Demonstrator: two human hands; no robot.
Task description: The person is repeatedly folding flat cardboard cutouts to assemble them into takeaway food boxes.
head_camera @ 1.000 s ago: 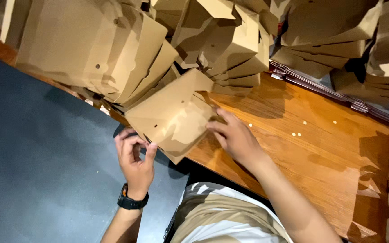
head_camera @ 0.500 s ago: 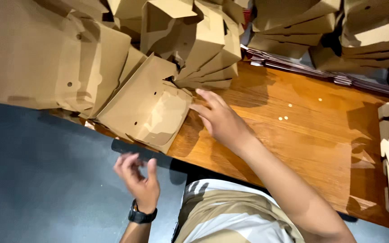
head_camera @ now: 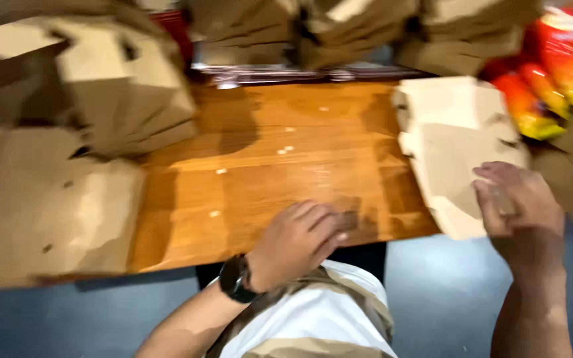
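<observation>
The view has swung to the right since half a second ago: the pile of folded boxes that filled the upper left now sits at the far left edge, and a fresh stack of flat boxes (head_camera: 455,149) has come into sight at the right end of the table (head_camera: 280,166). The right hand (head_camera: 522,205), which half a second ago reached left toward a box beside the pile, now grips the near right corner of the top flat box, thumb on top and fingers curled under the edge. The left hand (head_camera: 296,242), earlier raised off the table over the blue floor with fingers spread, now rests at the table's near edge, fingers loosely curled and pressed to the wood, holding nothing; a black watch (head_camera: 237,278) sits on its wrist. The stack lies at the table's right end, its near corner hanging past the table edge over the floor (head_camera: 445,285). At the left a large flat sheet of brown card (head_camera: 48,212) covers the table's near left part, with a folded box (head_camera: 124,93) behind it. More boxes line the back (head_camera: 359,30). A red and yellow bag (head_camera: 555,73) shows at the upper right, just beyond the stack. The whole picture is blurred by motion, so fine details of the card are unclear.
</observation>
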